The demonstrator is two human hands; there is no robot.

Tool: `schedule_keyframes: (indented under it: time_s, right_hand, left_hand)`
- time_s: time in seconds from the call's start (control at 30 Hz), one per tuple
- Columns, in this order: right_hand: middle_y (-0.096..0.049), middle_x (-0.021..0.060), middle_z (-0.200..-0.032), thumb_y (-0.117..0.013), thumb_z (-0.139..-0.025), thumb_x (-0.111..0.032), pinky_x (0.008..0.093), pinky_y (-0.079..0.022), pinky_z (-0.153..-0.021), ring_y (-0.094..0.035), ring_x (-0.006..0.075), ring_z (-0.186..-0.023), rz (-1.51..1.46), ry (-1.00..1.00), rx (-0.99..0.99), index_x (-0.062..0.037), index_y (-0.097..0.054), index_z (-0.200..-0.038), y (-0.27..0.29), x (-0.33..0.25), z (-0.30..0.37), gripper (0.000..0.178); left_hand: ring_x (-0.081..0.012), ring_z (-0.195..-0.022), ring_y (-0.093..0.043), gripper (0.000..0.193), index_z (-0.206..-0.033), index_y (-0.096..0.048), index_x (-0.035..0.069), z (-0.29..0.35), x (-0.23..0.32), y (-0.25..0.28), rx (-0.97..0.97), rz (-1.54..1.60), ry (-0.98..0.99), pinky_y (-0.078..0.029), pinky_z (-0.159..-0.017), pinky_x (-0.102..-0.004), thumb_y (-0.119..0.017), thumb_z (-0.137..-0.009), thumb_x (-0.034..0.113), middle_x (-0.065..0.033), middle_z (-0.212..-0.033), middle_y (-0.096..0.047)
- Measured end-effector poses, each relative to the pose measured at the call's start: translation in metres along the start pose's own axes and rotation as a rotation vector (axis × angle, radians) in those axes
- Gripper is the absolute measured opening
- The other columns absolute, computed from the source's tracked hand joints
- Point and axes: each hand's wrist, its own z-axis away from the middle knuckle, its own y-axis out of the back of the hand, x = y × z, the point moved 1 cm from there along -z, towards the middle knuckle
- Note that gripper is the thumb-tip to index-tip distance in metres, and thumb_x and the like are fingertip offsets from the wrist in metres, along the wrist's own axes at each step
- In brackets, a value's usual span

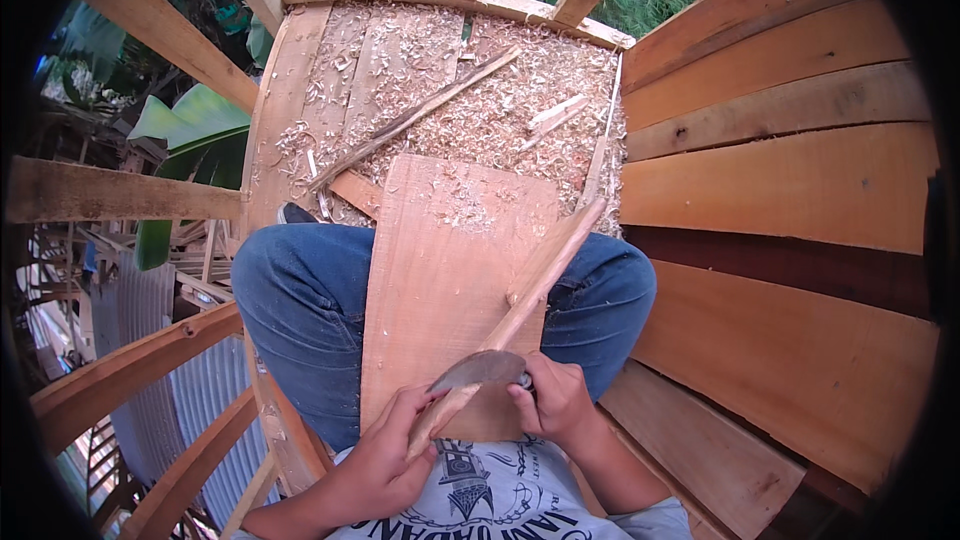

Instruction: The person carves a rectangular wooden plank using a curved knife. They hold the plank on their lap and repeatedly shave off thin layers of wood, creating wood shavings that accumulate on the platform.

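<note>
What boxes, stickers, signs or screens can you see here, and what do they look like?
No packages, stuck-on labels, signs or screens are in view.
Printed picture on the grey T-shirt: at the bottom edge, below the two hands; a dark tower-like drawing with curved lettering around it.
Everything else is bare wood: the pale wooden board on the lap and pale wood shavings on the planks.

A long, pale wooden stick (535, 285) slants from the lower middle of the frame up toward the right, its near end shaved thin. A curved grey blade (478, 370) lies across that near end. Both rest over a flat wooden board (435, 280) in the frame's centre.
</note>
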Motion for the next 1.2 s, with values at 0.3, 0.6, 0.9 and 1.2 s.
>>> schedule_keyframes:
  time_s: [0.3,0.6,0.9,1.2]
  right_hand:
    - [-0.055,0.016,-0.066,-0.064,-0.087,-0.012,0.0397,-0.046,-0.05,-0.06,0.0346,-0.058,-0.003,0.049,-0.028,-0.0005,-0.052,-0.085,-0.001,0.001,-0.01,0.016]
    - [-0.054,0.0121,-0.065,-0.066,-0.084,-0.013,0.0385,-0.047,-0.049,-0.059,0.0308,-0.054,0.02,0.048,0.047,-0.0014,-0.055,-0.086,-0.005,0.02,-0.018,0.016]
    - [-0.055,0.0151,-0.062,-0.067,-0.084,-0.012,0.0381,-0.046,-0.047,-0.061,0.0329,-0.055,0.04,-0.004,0.163,-0.0012,-0.055,-0.085,-0.007,0.03,-0.024,0.016]
    - [-0.058,0.0118,-0.065,-0.068,-0.083,-0.013,0.0378,-0.048,-0.048,-0.061,0.0292,-0.053,-0.038,-0.078,0.15,-0.0019,-0.056,-0.086,-0.014,0.032,-0.018,0.017]
  left_hand:
    - [-0.0242,-0.138,-0.035,0.055,-0.141,-0.029,-0.002,0.0,0.002,0.003,-0.038,0.014,0.031,-0.024,-0.114,-0.0353,-0.048,-0.089,-0.005,-0.0186,-0.14,-0.041]
    - [-0.0242,-0.137,-0.036,0.055,-0.14,-0.031,-0.002,0.0,0.008,0.0,0.0,0.042,0.058,-0.024,-0.113,-0.0351,-0.051,-0.088,-0.003,-0.019,-0.138,-0.043]
    - [-0.024,-0.136,-0.037,0.056,-0.14,-0.031,-0.001,-0.002,0.014,-0.002,0.017,0.039,0.103,-0.025,-0.111,-0.0348,-0.053,-0.088,-0.001,-0.018,-0.137,-0.045]
    - [-0.026,-0.137,-0.038,0.056,-0.14,-0.028,-0.003,-0.002,0.018,-0.002,0.018,0.035,0.117,-0.025,-0.115,-0.0355,-0.05,-0.089,-0.006,-0.0205,-0.139,-0.042]
